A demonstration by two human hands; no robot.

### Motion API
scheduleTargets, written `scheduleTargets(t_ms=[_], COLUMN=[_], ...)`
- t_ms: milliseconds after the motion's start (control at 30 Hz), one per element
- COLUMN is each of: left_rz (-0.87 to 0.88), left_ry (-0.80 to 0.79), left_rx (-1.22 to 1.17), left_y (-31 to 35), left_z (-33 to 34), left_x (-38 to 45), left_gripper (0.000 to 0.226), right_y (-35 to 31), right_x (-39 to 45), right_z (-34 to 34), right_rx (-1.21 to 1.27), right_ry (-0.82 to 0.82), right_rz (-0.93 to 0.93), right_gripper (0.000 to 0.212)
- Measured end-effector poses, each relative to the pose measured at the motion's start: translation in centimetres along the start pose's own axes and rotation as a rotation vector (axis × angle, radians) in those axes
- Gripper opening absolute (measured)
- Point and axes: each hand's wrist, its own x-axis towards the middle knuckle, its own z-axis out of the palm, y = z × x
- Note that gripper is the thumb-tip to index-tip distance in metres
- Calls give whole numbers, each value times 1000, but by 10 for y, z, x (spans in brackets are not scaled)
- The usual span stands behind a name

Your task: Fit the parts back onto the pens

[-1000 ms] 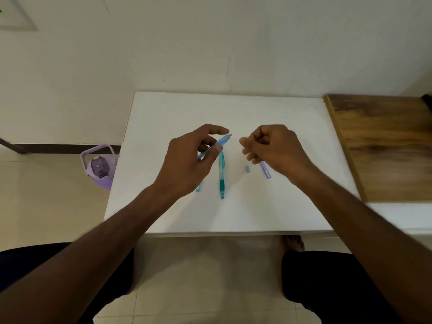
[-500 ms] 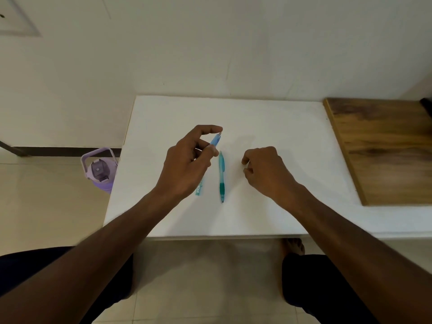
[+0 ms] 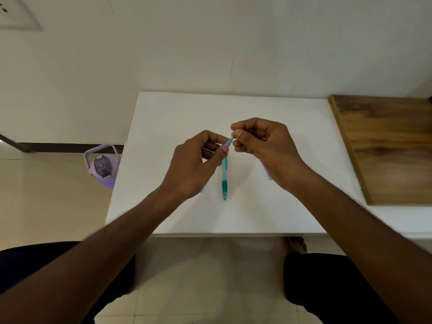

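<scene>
A: Hands first. L hand (image 3: 190, 164) grips a pale-blue pen barrel (image 3: 227, 143) between thumb and curled fingers; only the barrel's far end shows past the fingertips, rest hidden in the fist. R hand (image 3: 266, 146) is closed too, thumb and forefinger pinching a small pale part (image 3: 232, 137) right at that exposed end.

B: Touching?

A: Yes, the part meets the barrel tip; whether it's seated inside, can't tell.

B: Axis of the barrel?

A: Runs from L palm up and to the right, toward R fingertips. So the piece lies straight off the barrel's open end, in line w/ it. R hand is nearer the joint; L hand acts as the holder.

B: Pose of the arms?

A: Both forearms come in from the near edge and converge above mid-table; wrists raised off the surface, knuckles up.

B: And outward from there?

A: Teal pen (image 3: 225, 176) lies flat on the white table (image 3: 280, 218) just below the hands, long axis near-to-far, dark grip toward the person. Bluish bit (image 3: 270, 177) peeks out under R wrist. Wooden board (image 3: 385, 148) sits at the table's right; purple bottle (image 3: 101, 168) stands on the floor, left.
</scene>
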Motion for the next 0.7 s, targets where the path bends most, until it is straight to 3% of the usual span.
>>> scheduleTargets(t_ms=[400,700], left_rz=[14,-21], left_ry=[12,5], left_rx=[11,-28], left_y=[-4,0], left_z=[0,-6], left_x=[1,-1], left_gripper=[19,8], right_y=[-1,-4], right_x=[0,0], right_z=[-3,-5], right_rx=[-16,143], right_ry=[-38,-160], right_rz=[47,192], right_gripper=[16,11])
